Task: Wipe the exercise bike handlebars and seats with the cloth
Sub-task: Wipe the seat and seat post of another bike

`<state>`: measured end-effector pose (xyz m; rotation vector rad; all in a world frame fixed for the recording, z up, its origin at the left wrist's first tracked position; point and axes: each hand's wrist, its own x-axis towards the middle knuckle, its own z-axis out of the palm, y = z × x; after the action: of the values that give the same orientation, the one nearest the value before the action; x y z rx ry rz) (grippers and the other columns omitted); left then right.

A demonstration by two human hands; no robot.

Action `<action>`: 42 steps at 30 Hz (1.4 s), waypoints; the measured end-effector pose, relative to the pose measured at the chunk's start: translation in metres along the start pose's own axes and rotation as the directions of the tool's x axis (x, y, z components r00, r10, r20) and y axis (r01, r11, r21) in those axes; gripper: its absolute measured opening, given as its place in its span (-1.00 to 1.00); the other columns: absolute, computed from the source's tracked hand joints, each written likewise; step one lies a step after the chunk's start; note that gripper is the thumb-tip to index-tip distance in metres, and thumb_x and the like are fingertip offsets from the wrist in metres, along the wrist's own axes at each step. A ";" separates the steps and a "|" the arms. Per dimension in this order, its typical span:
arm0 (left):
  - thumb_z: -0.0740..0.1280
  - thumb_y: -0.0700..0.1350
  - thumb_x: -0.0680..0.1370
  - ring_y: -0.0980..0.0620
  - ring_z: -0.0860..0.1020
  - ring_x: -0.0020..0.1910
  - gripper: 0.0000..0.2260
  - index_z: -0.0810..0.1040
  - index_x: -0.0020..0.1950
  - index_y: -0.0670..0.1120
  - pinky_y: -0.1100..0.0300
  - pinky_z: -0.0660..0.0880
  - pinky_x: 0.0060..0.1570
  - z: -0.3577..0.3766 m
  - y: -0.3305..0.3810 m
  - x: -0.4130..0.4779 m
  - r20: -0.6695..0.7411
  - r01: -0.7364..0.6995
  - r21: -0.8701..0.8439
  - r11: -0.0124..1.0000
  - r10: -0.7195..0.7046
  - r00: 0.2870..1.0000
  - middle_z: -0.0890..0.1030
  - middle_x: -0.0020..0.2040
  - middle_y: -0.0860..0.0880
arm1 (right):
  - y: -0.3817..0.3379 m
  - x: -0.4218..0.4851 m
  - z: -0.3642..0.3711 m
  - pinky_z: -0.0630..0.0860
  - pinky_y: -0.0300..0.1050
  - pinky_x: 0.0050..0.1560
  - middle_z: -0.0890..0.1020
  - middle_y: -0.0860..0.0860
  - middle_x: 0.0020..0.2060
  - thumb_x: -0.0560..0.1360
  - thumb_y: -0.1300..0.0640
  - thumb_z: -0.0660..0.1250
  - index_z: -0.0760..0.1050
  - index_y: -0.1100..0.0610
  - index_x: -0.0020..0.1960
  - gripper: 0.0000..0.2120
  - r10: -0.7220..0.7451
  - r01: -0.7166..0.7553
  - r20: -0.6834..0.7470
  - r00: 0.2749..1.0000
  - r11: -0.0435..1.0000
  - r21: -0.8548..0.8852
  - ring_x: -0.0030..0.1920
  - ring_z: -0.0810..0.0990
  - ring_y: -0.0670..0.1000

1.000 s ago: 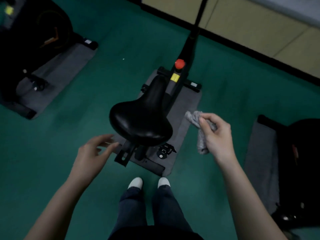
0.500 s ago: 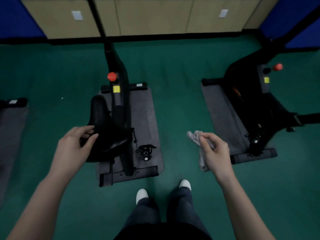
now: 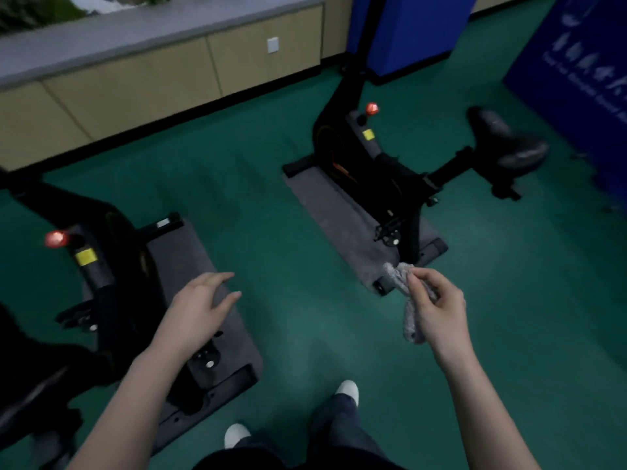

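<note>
- Holding anything, right grip (image 3: 437,310)?
- Yes. Thumb and fingers pinch the grey cloth (image 3: 410,322), bunched, tail hanging below. Left grip (image 3: 200,307) is loose, fingers spread, nothing in it, over the left bike's mat (image 3: 190,259).
- Next target?
- Probably the seat (image 3: 505,137) of the right bike (image 3: 356,157). It's ahead and right of the cloth, well apart, nose pointing toward the cabinets (image 3: 135,83). Right grip is nearer. Pedal (image 3: 386,232) and frame lie between, and the blue panel (image 3: 576,62) is just behind the seat.
</note>
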<state>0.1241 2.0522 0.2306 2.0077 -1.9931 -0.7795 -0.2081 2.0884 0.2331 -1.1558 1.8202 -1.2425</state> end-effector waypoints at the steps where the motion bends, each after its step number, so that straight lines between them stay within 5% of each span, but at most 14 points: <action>1: 0.31 0.00 0.56 -0.05 0.43 0.32 -0.62 0.46 0.35 -0.09 0.05 0.33 0.33 0.011 0.023 0.010 0.012 -0.033 0.012 0.999 0.033 0.999 0.50 0.31 -0.07 | 0.005 0.010 -0.020 0.44 -0.41 -0.09 0.64 -0.21 -0.21 0.54 0.22 0.32 0.57 -0.01 -0.16 -0.83 0.009 -0.010 -0.025 1.000 1.000 -0.008 -0.21 0.55 -0.36; 5: 0.27 0.04 0.58 -0.03 0.37 0.36 -0.60 0.42 0.39 -0.06 0.01 0.30 0.35 0.054 0.107 0.041 0.082 -0.155 0.051 0.987 0.150 0.985 0.45 0.37 -0.02 | 0.026 0.036 -0.092 0.39 -0.55 -0.15 0.64 -0.22 -0.19 0.54 0.21 0.32 0.58 0.02 -0.13 -0.87 0.041 -0.045 -0.117 0.992 0.999 -0.030 -0.19 0.54 -0.41; 12: 0.21 0.12 0.59 0.01 0.29 0.41 -0.55 0.34 0.44 0.00 0.06 0.19 0.36 0.104 0.200 0.077 0.181 -0.295 0.149 0.944 0.268 0.946 0.38 0.42 0.03 | 0.060 0.045 -0.171 0.49 -0.37 -0.17 0.66 -0.16 -0.19 0.54 0.19 0.32 0.57 -0.03 -0.17 -0.83 0.156 -0.153 -0.280 0.947 0.988 0.031 -0.22 0.59 -0.28; 15: 0.20 0.12 0.59 0.01 0.27 0.42 -0.54 0.31 0.46 0.00 0.06 0.17 0.36 0.115 0.232 0.098 0.207 -0.332 0.162 0.929 0.297 0.932 0.36 0.43 0.02 | 0.074 0.047 -0.195 0.49 -0.31 -0.36 0.65 -0.04 -0.31 0.55 0.18 0.31 0.59 -0.01 -0.14 -0.85 0.205 -0.192 -0.343 0.917 0.979 0.073 -0.42 0.55 -0.19; 19: 0.20 0.11 0.60 -0.01 0.26 0.43 -0.53 0.29 0.47 0.00 0.05 0.16 0.38 0.127 0.271 0.127 0.243 -0.379 0.154 0.913 0.337 0.910 0.34 0.44 0.01 | 0.089 0.059 -0.222 0.50 -0.15 0.04 0.68 -0.03 -0.10 0.54 0.22 0.32 0.61 0.09 -0.08 -0.90 0.253 -0.245 -0.390 0.885 0.967 0.073 -0.07 0.63 -0.06; 21: 0.20 0.11 0.60 -0.01 0.26 0.43 -0.53 0.29 0.47 -0.01 0.06 0.17 0.38 0.138 0.292 0.145 0.266 -0.400 0.143 0.905 0.354 0.897 0.34 0.44 0.02 | 0.097 0.074 -0.236 0.46 -0.26 0.08 0.68 -0.05 -0.07 0.54 0.22 0.32 0.61 0.11 -0.07 -0.90 0.267 -0.262 -0.409 0.873 0.963 0.069 0.01 0.61 -0.04; 25: 0.21 0.10 0.60 0.02 0.27 0.41 -0.53 0.29 0.47 -0.01 0.08 0.18 0.35 0.164 0.332 0.188 0.300 -0.436 0.108 0.893 0.389 0.871 0.34 0.43 0.04 | 0.100 0.129 -0.258 0.42 -0.54 -0.19 0.67 -0.08 -0.13 0.54 0.21 0.32 0.59 0.01 -0.12 -0.86 0.260 -0.255 -0.475 0.841 0.964 0.076 -0.12 0.60 -0.11; 32: 0.21 0.10 0.59 -0.01 0.28 0.41 -0.53 0.30 0.47 -0.01 0.01 0.19 0.35 0.185 0.404 0.285 0.284 -0.405 0.074 0.912 0.370 0.885 0.35 0.43 0.03 | 0.082 0.271 -0.259 0.45 -0.35 -0.07 0.65 -0.21 -0.14 0.53 0.23 0.32 0.56 -0.05 -0.18 -0.79 0.166 -0.190 -0.356 0.920 0.981 -0.032 -0.11 0.59 -0.23; 36: 0.18 0.12 0.60 0.01 0.26 0.42 -0.53 0.26 0.49 0.00 0.01 0.18 0.35 0.196 0.436 0.331 0.301 -0.418 0.078 0.905 0.378 0.875 0.32 0.45 0.04 | 0.079 0.334 -0.256 0.39 -0.53 -0.08 0.63 -0.28 -0.17 0.52 0.24 0.33 0.56 -0.06 -0.17 -0.78 0.090 -0.127 -0.311 0.946 0.987 -0.101 -0.12 0.57 -0.35; 42: 0.16 0.14 0.60 0.01 0.23 0.44 -0.52 0.24 0.49 0.02 0.00 0.15 0.38 0.208 0.459 0.361 0.299 -0.351 0.049 0.935 0.322 0.898 0.31 0.46 0.04 | 0.083 0.389 -0.268 0.40 -0.50 -0.13 0.65 -0.24 -0.21 0.53 0.22 0.33 0.56 -0.11 -0.17 -0.77 0.095 -0.126 -0.251 0.963 0.986 -0.110 -0.17 0.57 -0.29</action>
<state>-0.3957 1.7153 0.2051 1.5953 -2.5014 -0.9443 -0.6226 1.8465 0.2376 -0.9853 2.1419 -1.2662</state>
